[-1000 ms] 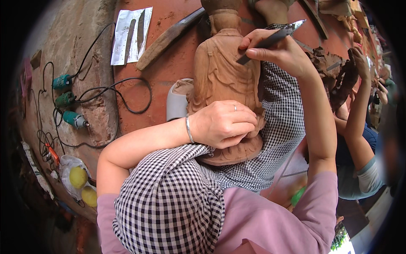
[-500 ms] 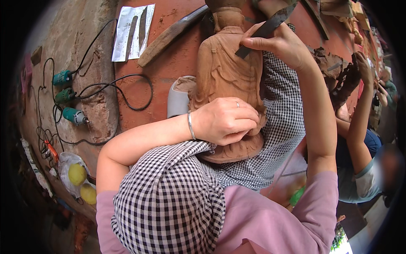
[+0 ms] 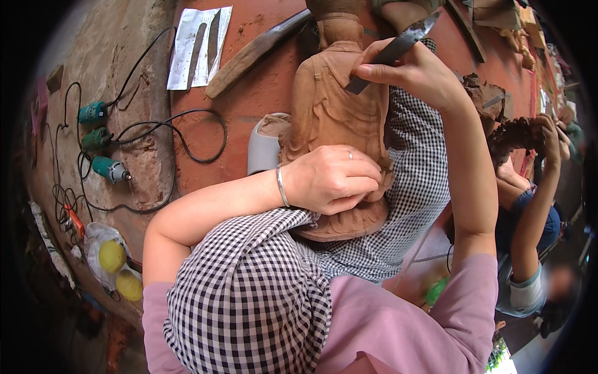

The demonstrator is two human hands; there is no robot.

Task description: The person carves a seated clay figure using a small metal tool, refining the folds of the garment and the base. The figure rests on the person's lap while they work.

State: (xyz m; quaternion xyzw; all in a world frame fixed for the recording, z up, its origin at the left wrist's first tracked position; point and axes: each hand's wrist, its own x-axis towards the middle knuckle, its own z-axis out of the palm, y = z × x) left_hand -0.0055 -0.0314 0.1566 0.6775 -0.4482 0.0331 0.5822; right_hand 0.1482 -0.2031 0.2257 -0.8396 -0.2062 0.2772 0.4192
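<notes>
A reddish-brown carved figure (image 3: 339, 115) in draped robes lies against my checked black-and-white trousers (image 3: 418, 159), its head end away from me and its rounded base nearest. My left hand (image 3: 333, 181), with a ring and a bracelet, is closed over the lower part of the figure, fingers bent around its edge. My right hand (image 3: 420, 73) pinches a flat dark blade (image 3: 405, 42) between thumb and fingers above the figure's upper right side. The blade slants, its shiny pointed end up and right. Whether its lower end touches the carving, I cannot tell.
To the left, green power tools (image 3: 110, 169) trail black cords. Two thin blades rest on a white paper (image 3: 193, 47), beside a long wooden bar (image 3: 255, 53). Yellow fruits (image 3: 112, 256) sit in a plastic bag. At right, a co-worker's hand (image 3: 548, 134) holds a dark, ragged piece.
My right hand has tilted the blade, and its pointed end shows more of a shine. My left hand stays put. The co-worker's hand and dark piece have moved lower.
</notes>
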